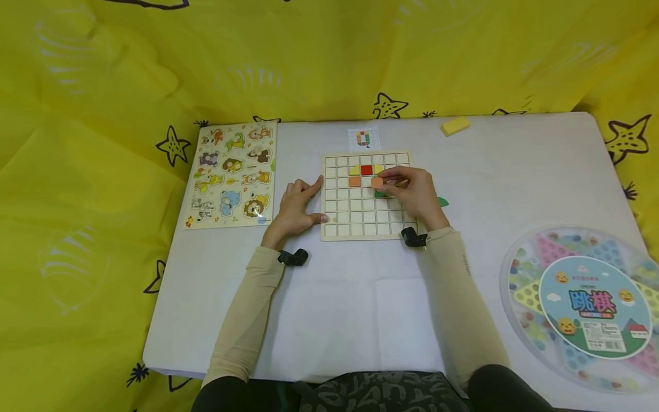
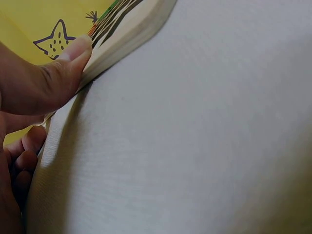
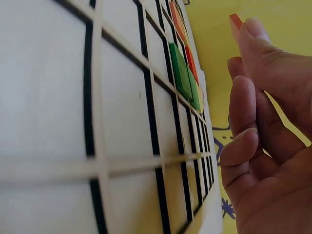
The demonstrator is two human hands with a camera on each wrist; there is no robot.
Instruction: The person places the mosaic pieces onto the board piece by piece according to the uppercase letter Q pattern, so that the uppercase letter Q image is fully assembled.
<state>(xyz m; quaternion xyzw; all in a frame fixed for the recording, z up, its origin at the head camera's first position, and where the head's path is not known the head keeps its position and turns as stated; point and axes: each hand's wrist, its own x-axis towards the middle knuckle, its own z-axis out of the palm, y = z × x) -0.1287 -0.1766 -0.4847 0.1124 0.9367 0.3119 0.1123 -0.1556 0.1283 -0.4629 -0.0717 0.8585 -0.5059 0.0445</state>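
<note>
A square wooden grid board lies on the white table. Near its top sit a red tile, yellow corner pieces, an orange tile and green tiles. My right hand pinches another orange square tile between thumb and fingers above the grid; in the right wrist view this tile stands clear of the board. At the board's left edge rests my left hand, thumb and forefinger spread apart. In the left wrist view the thumb touches the board's rim, other fingers loosely bent.
Behind the board lies a pattern card. An animal puzzle board is on the left. A yellow block lies at the back right, a green piece beside my right hand, and a round Chinese checkers case at the front right.
</note>
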